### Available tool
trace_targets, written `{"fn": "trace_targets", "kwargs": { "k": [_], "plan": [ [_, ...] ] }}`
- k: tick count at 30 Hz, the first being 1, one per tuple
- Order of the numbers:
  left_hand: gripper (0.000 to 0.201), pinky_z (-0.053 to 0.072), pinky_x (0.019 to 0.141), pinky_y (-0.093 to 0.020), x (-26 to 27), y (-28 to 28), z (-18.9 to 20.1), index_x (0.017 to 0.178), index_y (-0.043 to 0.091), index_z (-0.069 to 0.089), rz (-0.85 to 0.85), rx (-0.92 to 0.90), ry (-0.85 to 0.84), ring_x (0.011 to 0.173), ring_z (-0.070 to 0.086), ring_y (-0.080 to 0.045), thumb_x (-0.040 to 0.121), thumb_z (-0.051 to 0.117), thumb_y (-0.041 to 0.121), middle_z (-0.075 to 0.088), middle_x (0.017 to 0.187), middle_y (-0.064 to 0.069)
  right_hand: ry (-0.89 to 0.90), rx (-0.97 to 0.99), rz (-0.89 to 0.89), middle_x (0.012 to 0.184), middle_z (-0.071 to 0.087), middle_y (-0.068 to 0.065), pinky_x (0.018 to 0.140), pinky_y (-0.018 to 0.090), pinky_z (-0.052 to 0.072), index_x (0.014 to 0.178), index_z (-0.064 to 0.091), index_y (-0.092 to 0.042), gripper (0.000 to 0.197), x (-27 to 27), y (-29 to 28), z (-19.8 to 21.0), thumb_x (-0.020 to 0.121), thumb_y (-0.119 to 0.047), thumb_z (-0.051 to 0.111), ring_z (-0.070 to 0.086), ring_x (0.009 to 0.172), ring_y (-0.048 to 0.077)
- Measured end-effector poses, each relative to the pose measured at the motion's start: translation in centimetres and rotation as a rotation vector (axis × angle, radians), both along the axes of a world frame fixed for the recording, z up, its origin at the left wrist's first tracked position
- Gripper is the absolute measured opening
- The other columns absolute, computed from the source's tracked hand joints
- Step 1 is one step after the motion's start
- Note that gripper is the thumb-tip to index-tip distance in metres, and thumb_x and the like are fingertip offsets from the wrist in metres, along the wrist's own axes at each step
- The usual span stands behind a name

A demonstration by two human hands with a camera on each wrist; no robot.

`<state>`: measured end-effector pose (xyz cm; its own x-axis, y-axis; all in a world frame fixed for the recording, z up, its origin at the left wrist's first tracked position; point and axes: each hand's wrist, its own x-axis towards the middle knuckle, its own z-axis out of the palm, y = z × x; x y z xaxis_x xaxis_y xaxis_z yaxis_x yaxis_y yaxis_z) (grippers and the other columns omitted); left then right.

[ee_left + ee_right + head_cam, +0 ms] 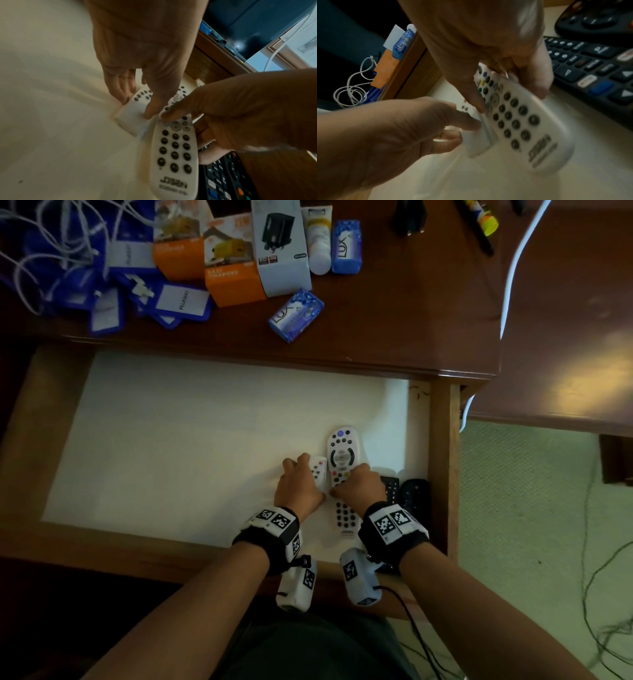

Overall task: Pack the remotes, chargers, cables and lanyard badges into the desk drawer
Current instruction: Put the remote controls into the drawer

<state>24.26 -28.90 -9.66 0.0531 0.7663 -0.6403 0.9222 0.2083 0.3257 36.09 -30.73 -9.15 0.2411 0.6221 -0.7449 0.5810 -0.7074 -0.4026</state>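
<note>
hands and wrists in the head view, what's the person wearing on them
Both arms are bare, with no sleeves or gloves. The left hand and right hand each have a black wrist strap bearing white panels with black square markers. A white marker-tagged camera unit hangs under each wrist; a thin black cable trails from the right one.

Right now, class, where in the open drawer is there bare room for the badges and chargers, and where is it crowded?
Free: the drawer liner from its left wall across to the left hand. Crowded: the right end, where both hands grip the small remote and long white remote beside two black remotes. The right hand holds the long one.
</note>
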Motion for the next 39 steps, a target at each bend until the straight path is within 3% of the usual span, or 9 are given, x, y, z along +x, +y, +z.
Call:
{"fn": "trace_targets", "kwargs": {
  "k": [3,7,10,13,19,24,28,31,39],
  "plan": [
    [0.083,0.044,0.090,-0.042,0.0,-0.1,0.0,0.143,0.018,0.024,-0.020,-0.025,0.008,0.113,0.051,-0.038,0.077,0.073,0.026,0.033,0.133,-0.014,-0.031,-0.035,0.193,0.107,0.064,0.016,0.078,0.033,0.053,0.101,0.056,-0.002,0.023,0.6,0.0,1.0,0.085,-0.018,0.061,0.064,0.097,0.031],
    [0.079,0.043,0.092,-0.041,-0.1,-0.2,0.3,0.145,0.020,0.023,-0.086,-0.056,0.020,0.117,0.050,-0.037,0.081,0.069,0.030,0.032,0.137,-0.014,-0.155,0.056,0.329,0.104,0.062,0.014,0.072,0.032,0.048,0.092,0.050,-0.009,0.013,1.8,0.5,2.4,0.083,-0.016,0.057,0.057,0.088,0.028],
    [0.076,0.042,0.096,-0.040,0.1,-0.4,0.4,0.145,0.022,0.025,-0.120,-0.099,-0.002,0.120,0.049,-0.036,0.083,0.067,0.030,0.031,0.139,-0.012,-0.267,0.206,0.393,0.122,0.047,0.015,0.090,0.044,0.045,0.118,0.046,-0.010,0.039,2.1,1.5,2.3,0.083,-0.020,0.058,0.042,0.114,0.033],
    [0.072,0.044,0.097,-0.040,0.3,-1.0,0.3,0.143,0.023,0.030,-0.161,-0.108,-0.016,0.119,0.050,-0.035,0.082,0.068,0.028,0.036,0.138,-0.012,-0.257,0.204,0.529,0.138,0.031,0.011,0.100,0.052,0.037,0.135,0.035,-0.020,0.063,2.1,1.9,1.4,0.079,-0.022,0.063,0.028,0.127,0.035],
    [0.070,0.045,0.092,-0.039,0.3,-1.5,0.1,0.137,0.024,0.035,-0.299,-0.216,-0.001,0.115,0.052,-0.034,0.078,0.072,0.028,0.043,0.132,-0.012,-0.246,0.207,0.658,0.138,0.031,0.009,0.100,0.048,0.039,0.133,0.040,-0.021,0.052,3.2,0.5,0.2,0.083,-0.017,0.054,0.031,0.125,0.032],
    [0.067,0.048,0.084,-0.033,0.1,-1.1,0.2,0.137,0.021,0.038,-0.360,-0.296,0.017,0.109,0.057,-0.028,0.080,0.071,0.032,0.055,0.128,-0.011,-0.128,0.187,0.589,0.147,0.030,0.005,0.104,0.048,0.035,0.142,0.034,-0.022,0.060,4.4,0.2,0.7,0.086,-0.019,0.057,0.029,0.131,0.030],
    [0.065,0.047,0.078,-0.031,0.4,-0.8,0.7,0.137,0.018,0.037,-0.380,-0.362,0.039,0.104,0.060,-0.026,0.083,0.070,0.035,0.056,0.126,-0.011,-0.219,0.104,0.421,0.138,0.040,0.011,0.102,0.054,0.037,0.137,0.039,-0.020,0.056,5.4,-0.9,1.3,0.085,-0.030,0.059,0.035,0.128,0.035],
    [0.063,0.049,0.074,-0.031,0.6,-1.0,1.1,0.135,0.017,0.039,-0.412,-0.408,0.042,0.093,0.063,-0.023,0.084,0.070,0.036,0.057,0.123,-0.010,-0.271,-0.004,0.426,0.136,0.041,0.011,0.101,0.058,0.031,0.130,0.043,-0.019,0.047,5.2,-2.5,1.4,0.086,-0.029,0.056,0.033,0.129,0.038],
    [0.062,0.049,0.071,-0.029,0.8,-0.7,1.9,0.136,0.017,0.041,-0.391,-0.422,0.037,0.084,0.063,-0.019,0.085,0.068,0.037,0.059,0.120,-0.009,-0.237,-0.030,0.409,0.133,0.043,0.009,0.102,0.057,0.033,0.126,0.048,-0.016,0.044,5.6,-1.4,1.9,0.086,-0.031,0.058,0.035,0.128,0.037]
  ]
}}
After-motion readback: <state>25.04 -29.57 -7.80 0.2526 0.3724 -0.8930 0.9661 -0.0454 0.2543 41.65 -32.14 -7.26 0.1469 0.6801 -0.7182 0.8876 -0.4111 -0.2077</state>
